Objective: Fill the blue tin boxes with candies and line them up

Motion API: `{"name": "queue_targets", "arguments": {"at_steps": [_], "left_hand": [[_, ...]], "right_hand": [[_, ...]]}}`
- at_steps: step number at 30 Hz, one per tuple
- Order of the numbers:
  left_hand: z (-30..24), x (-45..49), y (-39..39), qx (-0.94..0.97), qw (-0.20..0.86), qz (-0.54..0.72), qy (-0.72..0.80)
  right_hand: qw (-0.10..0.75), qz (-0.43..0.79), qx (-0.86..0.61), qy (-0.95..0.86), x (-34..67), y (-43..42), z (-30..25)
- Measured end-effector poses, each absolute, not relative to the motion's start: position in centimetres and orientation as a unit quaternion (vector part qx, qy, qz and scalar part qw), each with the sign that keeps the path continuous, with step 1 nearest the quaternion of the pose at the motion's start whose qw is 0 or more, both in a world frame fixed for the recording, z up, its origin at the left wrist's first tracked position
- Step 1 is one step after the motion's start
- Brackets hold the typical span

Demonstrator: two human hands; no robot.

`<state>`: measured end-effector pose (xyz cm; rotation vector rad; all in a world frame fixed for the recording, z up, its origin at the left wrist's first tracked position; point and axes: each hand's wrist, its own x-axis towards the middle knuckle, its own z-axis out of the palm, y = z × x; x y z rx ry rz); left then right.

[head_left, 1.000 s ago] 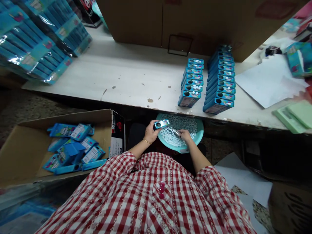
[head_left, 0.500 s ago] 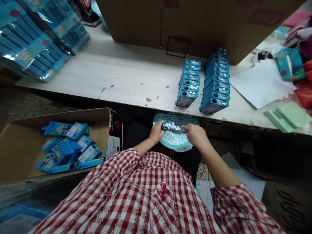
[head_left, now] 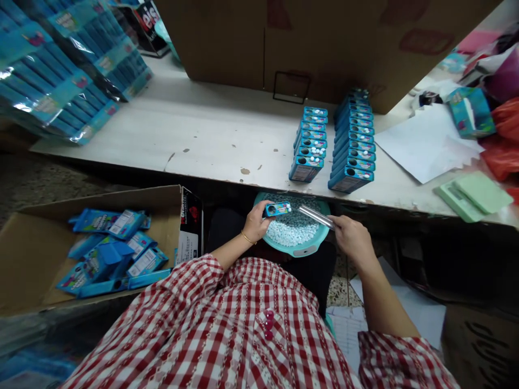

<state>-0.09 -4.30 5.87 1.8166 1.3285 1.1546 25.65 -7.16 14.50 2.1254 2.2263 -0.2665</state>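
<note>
A big cardboard box (head_left: 259, 43) fills the far side, resting on a long white table (head_left: 227, 135) w/ chipped paint. Far left, plastic bags of blue packs (head_left: 60, 70) lie on the table's end. Near left, an open carton (head_left: 36, 259) holds loose blue packs (head_left: 109, 254). On the table right of centre stand two rows of blue tins (head_left: 352, 146), round holes showing on top, white mints visible in some. Further right: white paper sheets (head_left: 425, 143), green pads (head_left: 474, 194), red bags (head_left: 503, 140).

Nearest, the person's red-and-white checked shirt (head_left: 211, 319) fills the bottom of the view. Just in front of it, below the table's near edge, sits a teal basin (head_left: 312, 249) heaped w/ white mints (head_left: 287, 232).

Step in hand: both hands are working over the basin. The left hand (head_left: 255, 221), w/ a thin gold bracelet (head_left: 248, 238) at the wrist, is clenched on a small blue tin (head_left: 278, 209), a few mints at its top. The right hand (head_left: 352, 240) pinches a clear tube (head_left: 316, 216) at one end, its free end pointing toward the tin. Tube and tin are just apart, w/ nothing between them, so a next move only calls for closing that small gap. Tube contents: can't tell.
</note>
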Motion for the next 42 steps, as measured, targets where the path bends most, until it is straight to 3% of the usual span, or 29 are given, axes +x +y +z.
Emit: {"name": "queue_targets", "arguments": {"at_steps": [5, 9, 16, 23, 27, 33, 42], "left_hand": [[9.8, 3.1, 0.0, 0.703, 0.304, 0.499, 0.405], [9.4, 5.6, 4.2, 0.700, 0.298, 0.502, 0.412], [6.3, 5.9, 5.8, 0.653, 0.298, 0.492, 0.492], [6.8, 6.7, 6.5, 0.667, 0.367, 0.477, 0.439], [6.9, 7.4, 6.5, 0.646, 0.380, 0.495, 0.438], [7.1, 7.7, 7.1, 0.641, 0.422, 0.490, 0.414], [7.5, 11.0, 14.8, 0.649, 0.453, 0.475, 0.384]], "right_hand": [[-0.093, -0.161, 0.702, 0.688, 28.7, -8.5, 10.2], [-0.163, -0.218, 0.694, 0.667, 28.9, -9.2, 8.6], [-0.329, -0.268, 0.672, 0.607, 28.3, -6.8, 11.8], [-0.221, -0.059, 0.641, 0.733, 25.0, 2.7, 19.2], [-0.189, 0.025, 0.596, 0.780, 23.2, 12.1, 20.5], [-0.084, -0.038, 0.606, 0.790, 21.1, 23.3, 18.1], [-0.092, -0.037, 0.607, 0.789, 24.0, 31.0, 17.5]]}}
